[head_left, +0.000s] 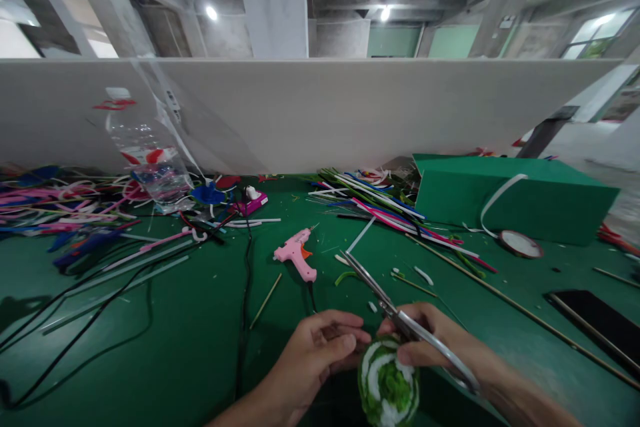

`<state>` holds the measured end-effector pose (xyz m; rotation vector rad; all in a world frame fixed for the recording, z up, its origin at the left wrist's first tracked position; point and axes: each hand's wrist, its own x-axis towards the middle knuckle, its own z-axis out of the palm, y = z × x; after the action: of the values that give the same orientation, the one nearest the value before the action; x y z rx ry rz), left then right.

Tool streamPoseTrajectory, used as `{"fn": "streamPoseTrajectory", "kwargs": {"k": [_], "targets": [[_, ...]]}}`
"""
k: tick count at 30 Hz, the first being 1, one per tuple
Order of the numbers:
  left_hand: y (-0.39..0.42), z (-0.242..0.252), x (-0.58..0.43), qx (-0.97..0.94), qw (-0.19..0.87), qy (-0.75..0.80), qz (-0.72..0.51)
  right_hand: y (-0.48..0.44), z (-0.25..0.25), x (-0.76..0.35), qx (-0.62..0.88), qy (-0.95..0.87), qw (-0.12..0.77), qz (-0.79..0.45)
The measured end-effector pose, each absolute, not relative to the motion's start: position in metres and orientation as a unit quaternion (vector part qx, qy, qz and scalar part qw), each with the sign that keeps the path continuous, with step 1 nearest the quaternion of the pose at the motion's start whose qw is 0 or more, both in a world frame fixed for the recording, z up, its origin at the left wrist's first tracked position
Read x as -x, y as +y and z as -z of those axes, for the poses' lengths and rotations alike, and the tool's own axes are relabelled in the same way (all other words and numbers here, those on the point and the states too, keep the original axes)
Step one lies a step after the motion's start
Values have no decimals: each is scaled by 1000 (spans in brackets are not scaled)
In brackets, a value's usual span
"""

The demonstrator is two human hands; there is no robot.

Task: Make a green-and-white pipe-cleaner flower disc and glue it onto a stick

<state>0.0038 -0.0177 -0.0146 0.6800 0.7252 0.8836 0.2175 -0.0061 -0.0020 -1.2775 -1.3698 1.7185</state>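
A pair of metal scissors (387, 303) lies across my right hand (435, 333), whose fingers are closed around it; the blades point away, up and to the left. The thumb of that hand also rests on the edge of a green and white fuzzy coil (385, 380), which looks rolled from pipe cleaners. My left hand (325, 347) is at the coil's left side, fingers loosely bent and thumb apart from them; I see nothing held in it. Whether its fingertips touch the coil I cannot tell. Just beyond the hands lies a pink glue gun (299, 255).
Bundles of pipe cleaners (385, 203) lie at the back; more cover the left side. A plastic bottle (145, 153), a green box (515, 200), a roll of tape (520, 244), a thin stick (500, 293), a phone (600, 327) and black cables (246, 293) surround the workspace.
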Motion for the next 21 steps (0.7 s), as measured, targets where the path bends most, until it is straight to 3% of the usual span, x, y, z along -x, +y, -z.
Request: {"fn": "streamPoseTrajectory", "kwargs": {"k": [8,21], "targets": [[-1,10,4,-166,860,244,-417,1,14,-222,450,-427,385,-684],[-13,5,0,-285,802,280,-444,9,19,-228,411,-292,512,-696]]}}
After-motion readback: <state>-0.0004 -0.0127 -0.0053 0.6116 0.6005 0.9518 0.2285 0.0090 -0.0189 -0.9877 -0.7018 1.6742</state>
